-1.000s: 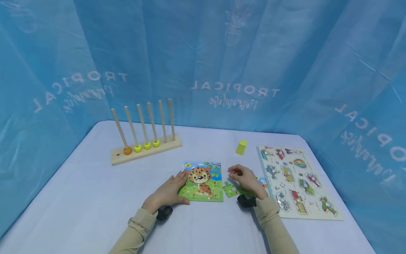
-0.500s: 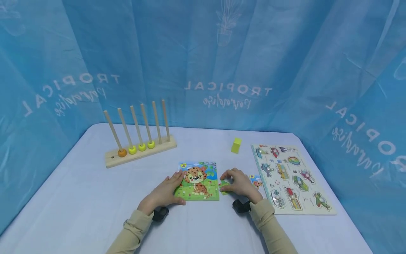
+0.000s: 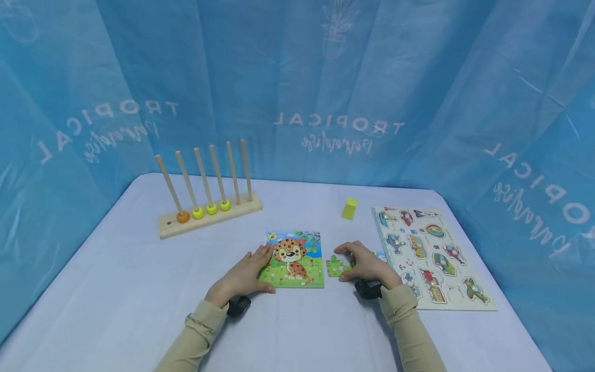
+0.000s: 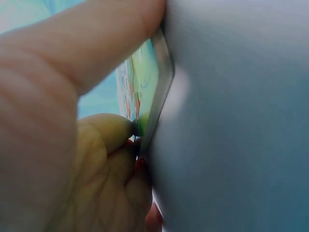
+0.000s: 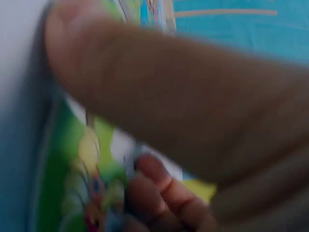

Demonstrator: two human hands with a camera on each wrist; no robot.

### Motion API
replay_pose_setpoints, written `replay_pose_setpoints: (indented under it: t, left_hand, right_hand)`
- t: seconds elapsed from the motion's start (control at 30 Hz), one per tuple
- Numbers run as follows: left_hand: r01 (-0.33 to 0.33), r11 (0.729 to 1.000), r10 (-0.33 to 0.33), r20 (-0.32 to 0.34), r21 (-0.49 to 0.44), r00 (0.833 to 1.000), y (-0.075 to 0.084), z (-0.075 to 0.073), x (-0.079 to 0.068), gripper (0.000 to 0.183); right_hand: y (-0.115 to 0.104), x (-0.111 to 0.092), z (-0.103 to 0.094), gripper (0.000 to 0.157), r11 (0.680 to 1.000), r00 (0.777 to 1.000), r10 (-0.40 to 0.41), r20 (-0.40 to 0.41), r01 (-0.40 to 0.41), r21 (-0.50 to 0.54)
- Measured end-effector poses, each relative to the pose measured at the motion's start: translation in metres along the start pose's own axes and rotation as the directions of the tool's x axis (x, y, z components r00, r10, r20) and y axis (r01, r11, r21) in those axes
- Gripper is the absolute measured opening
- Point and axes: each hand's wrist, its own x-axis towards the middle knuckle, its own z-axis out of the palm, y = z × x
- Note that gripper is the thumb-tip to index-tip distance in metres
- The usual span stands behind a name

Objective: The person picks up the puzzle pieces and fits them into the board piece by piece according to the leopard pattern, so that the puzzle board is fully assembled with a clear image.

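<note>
An assembled leopard jigsaw puzzle [image 3: 297, 263] lies flat on the white table before me. My left hand [image 3: 244, 276] rests along its left side, fingers stretched over the edge and thumb by the lower left corner. In the left wrist view the puzzle's edge [image 4: 166, 72] shows close to the thumb. Just right of the puzzle, a loose green jigsaw piece [image 3: 333, 267] lies apart from it. My right hand [image 3: 369, 266] grips this piece from the right, thumb at the near side and fingers at the far side. The hand partly hides the piece.
Behind the right hand, a bit of another puzzle piece [image 3: 380, 255] shows beside a vehicle peg board [image 3: 465, 302]. A yellow block [image 3: 349, 208] stands farther back. A wooden peg stand [image 3: 241, 209] with several beads is at the back left. Blue curtain [image 3: 297, 77] surrounds the table.
The right hand has come down from above the loose pieces and taken hold of the green piece beside the puzzle. The left hand stays at the puzzle's left side; the head view shifts slightly.
</note>
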Motion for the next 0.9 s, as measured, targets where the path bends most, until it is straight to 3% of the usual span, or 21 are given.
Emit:
replay_pose_setpoints:
  t: [0.13,0.33,0.5,0.63,0.77,0.9]
  left_hand:
    - [-0.006,1.0,0.006,-0.001,-0.002,1.0,0.001,-0.001,0.0,0.103]
    - [-0.013,1.0,0.013,0.008,-0.012,1.0,-0.001,-0.002,0.0,0.103]
    - [0.004,1.0,-0.003,0.01,-0.023,1.0,0.0,-0.003,-0.002,0.103]
    - [0.027,0.999,-0.026,0.01,-0.036,1.0,0.004,-0.003,-0.002,0.103]
    - [0.056,0.997,-0.056,0.008,-0.048,0.998,0.007,-0.003,-0.003,0.105]
    - [0.051,0.997,-0.052,-0.011,-0.058,0.999,0.007,-0.004,-0.001,0.106]
  right_hand:
    - [-0.002,-0.001,0.0,0.04,0.999,1.0,0.025,-0.011,-0.026,-0.024]
    - [-0.004,0.002,0.0,0.031,0.999,0.997,0.046,-0.054,-0.046,0.005]
    - [0.004,0.005,0.002,0.013,0.987,0.992,0.067,-0.106,-0.051,0.153]
    - [0.005,0.007,0.002,0.008,0.954,0.987,0.095,-0.132,-0.053,0.294]
    - [-0.015,0.013,0.007,0.008,0.95,0.993,0.014,-0.12,0.025,0.311]
    - [-0.052,0.024,0.024,0.009,0.965,0.989,-0.09,-0.115,0.115,0.237]
